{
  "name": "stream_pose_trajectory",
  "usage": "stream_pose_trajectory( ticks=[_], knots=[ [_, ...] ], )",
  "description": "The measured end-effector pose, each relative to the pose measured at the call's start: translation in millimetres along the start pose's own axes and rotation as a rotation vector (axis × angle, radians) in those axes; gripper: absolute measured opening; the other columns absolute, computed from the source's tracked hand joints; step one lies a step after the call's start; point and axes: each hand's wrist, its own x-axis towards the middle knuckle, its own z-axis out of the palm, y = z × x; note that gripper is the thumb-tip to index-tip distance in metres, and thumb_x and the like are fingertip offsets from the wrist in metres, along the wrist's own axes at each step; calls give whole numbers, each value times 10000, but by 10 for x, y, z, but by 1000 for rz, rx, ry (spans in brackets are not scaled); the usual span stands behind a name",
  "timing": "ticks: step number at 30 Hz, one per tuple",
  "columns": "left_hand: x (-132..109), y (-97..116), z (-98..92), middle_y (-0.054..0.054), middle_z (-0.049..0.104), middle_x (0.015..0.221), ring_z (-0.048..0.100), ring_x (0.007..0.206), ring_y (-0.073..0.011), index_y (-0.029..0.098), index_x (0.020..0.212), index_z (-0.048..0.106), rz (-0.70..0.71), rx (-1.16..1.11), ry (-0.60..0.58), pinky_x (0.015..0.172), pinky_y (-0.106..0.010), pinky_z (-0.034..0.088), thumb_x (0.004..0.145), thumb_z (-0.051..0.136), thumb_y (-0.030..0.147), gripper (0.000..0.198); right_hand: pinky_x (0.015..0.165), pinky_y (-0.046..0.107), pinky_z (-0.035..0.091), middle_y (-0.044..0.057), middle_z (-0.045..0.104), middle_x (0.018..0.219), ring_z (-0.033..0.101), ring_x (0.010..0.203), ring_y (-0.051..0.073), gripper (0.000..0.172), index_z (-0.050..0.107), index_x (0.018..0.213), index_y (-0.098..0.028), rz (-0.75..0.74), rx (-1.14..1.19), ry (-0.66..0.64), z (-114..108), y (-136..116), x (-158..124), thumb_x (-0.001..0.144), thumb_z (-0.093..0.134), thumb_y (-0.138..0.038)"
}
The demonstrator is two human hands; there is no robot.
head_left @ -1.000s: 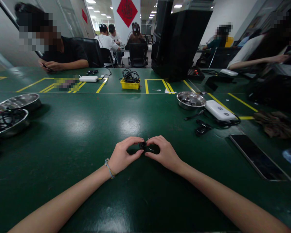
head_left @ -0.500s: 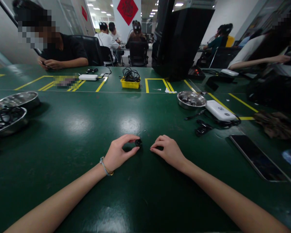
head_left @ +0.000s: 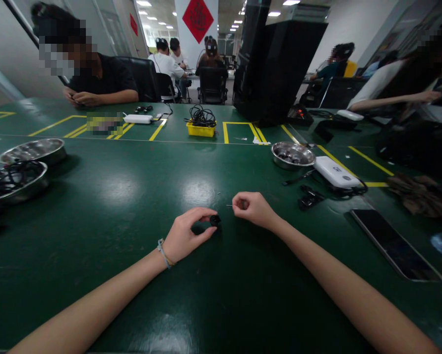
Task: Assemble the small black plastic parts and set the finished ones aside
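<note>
While left hand pinches a round black piece, right hand pinches a skinny silvery pin, roomy green counter around.

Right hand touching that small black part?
Apart: the head view shows green tabletop between the right hand and the small black part.

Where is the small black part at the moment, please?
In the head view, the small black part is just below the picture's centre, pinched in the left hand, to the left of the right hand.
</note>
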Motion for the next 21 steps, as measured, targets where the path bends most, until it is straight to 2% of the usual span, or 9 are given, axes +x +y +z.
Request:
stream_pose_trajectory(
  ticks=[2, 3, 5, 8, 12, 17, 21],
  knots=[
    [-2, 14, 13, -24, 592, 927, 559, 802, -128, 186, 1032, 529, 14, -14, -37, 753, -266, 464, 782, 538, 219, 252, 578, 222, 408, 24, 618, 732, 556, 674, 119, 58, 557, 648, -156, -16, 2, 153, 74, 59, 207, 689, 518, -170],
    [-2, 19, 18, -25, 590, 927, 558, 801, -126, 185, 1036, 524, 20, -21, -56, 753, -263, 463, 783, 535, 213, 255, 602, 226, 415, 37, 629, 791, 563, 740, 133, 66, 549, 641, -159, -24, 12, 186, 117, 85, 309, 693, 512, -171],
    [-3, 21, 19, -29, 583, 936, 556, 805, -126, 184, 1049, 513, 26, -34, -87, 754, -263, 461, 786, 525, 205, 264, 657, 236, 426, 46, 641, 859, 562, 836, 146, 75, 541, 647, -163, -38, 53, 182, 201, 124, 488, 706, 497, -171],
    [-5, 10, 9, -32, 574, 958, 550, 816, -129, 189, 1071, 495, 15, -42, -113, 759, -266, 456, 791, 517, 205, 281, 721, 250, 424, 40, 656, 836, 575, 820, 131, 86, 553, 691, -158, -53, 114, 85, 286, 149, 641, 729, 476, -164],
    [-6, 0, -6, -28, 571, 950, 544, 813, -128, 192, 1077, 487, -6, -48, -125, 757, -262, 448, 793, 517, 199, 286, 679, 233, 422, 29, 654, 742, 579, 689, 107, 81, 538, 710, -148, -61, 174, -16, 289, 158, 634, 743, 467, -169],
    [-7, -2, -6, -27, 567, 926, 543, 770, -123, 187, 1083, 483, -17, -76, -142, 727, -260, 451, 789, 510, 185, 296, 568, 203, 387, -7, 611, 606, 526, 548, 89, 63, 509, 703, -157, -40, 182, -39, 243, 154, 524, 746, 465, -173],
    [-4, 7, -5, -21, 562, 899, 536, 735, -112, 187, 1077, 489, -27, -93, -145, 702, -250, 453, 787, 506, 177, 291, 535, 199, 365, -22, 586, 570, 495, 511, 85, 55, 499, 690, -163, -14, 162, -49, 218, 147, 408, 739, 474, -165]
  ],
)
